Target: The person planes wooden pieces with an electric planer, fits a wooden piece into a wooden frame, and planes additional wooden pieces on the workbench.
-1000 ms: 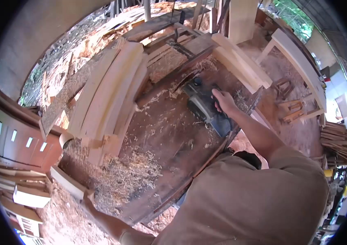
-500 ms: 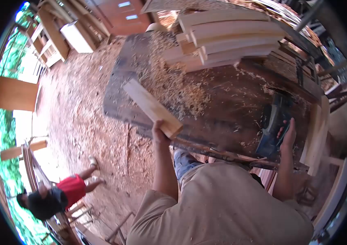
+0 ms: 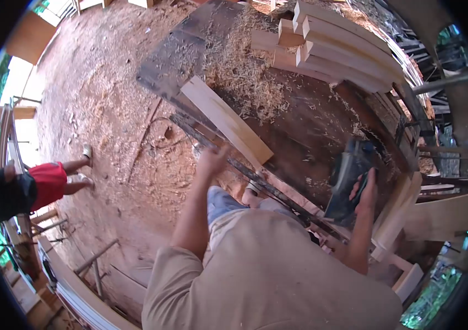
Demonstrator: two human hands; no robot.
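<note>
My right hand (image 3: pixel 366 191) is wrapped round the handle of a dark electric hand planer (image 3: pixel 346 179), which rests on the right part of the dark workbench (image 3: pixel 314 135). A pale wooden block (image 3: pixel 226 121) lies slanted along the bench's near left edge. My left hand (image 3: pixel 212 160) is just off that edge, beside the block and apart from it. Blur smears its fingers, so I cannot tell whether they are open or closed.
Several planed boards (image 3: pixel 349 47) are stacked at the far right of the bench. Wood shavings (image 3: pixel 259 82) cover its middle. Sawdust lies on the ground (image 3: pixel 102 110). A person in red shorts (image 3: pixel 47 187) is at the left. Timber (image 3: pixel 399 212) stands right of the planer.
My left hand has let go of the wooden block and drawn back toward me; the block now lies on the bench. My right hand stays on the planer. The view has tilted down and shifted.
</note>
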